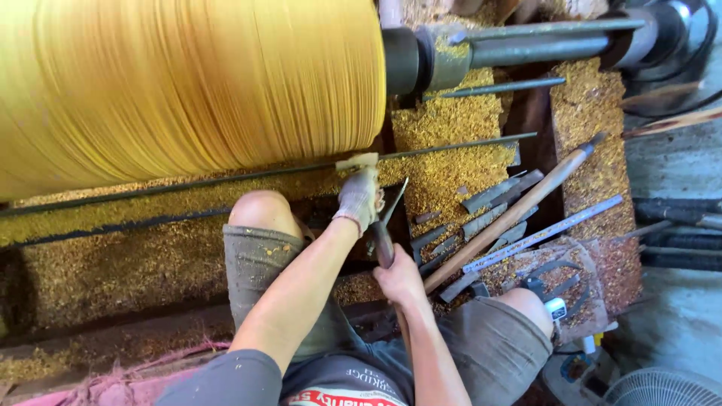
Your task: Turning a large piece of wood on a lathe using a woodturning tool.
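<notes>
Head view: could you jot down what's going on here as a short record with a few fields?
Setting: big yellow wooden cylinder on a lathe, sawdust beneath
Left hand: gloved, pressed at the tool rest bar near the cylinder
Right hand: bare, gripping the handle of a turning tool
Nearby: spare chisels, a long wooden handle, a ruler
Posture: seated, knees bent toward the lathe
</notes>
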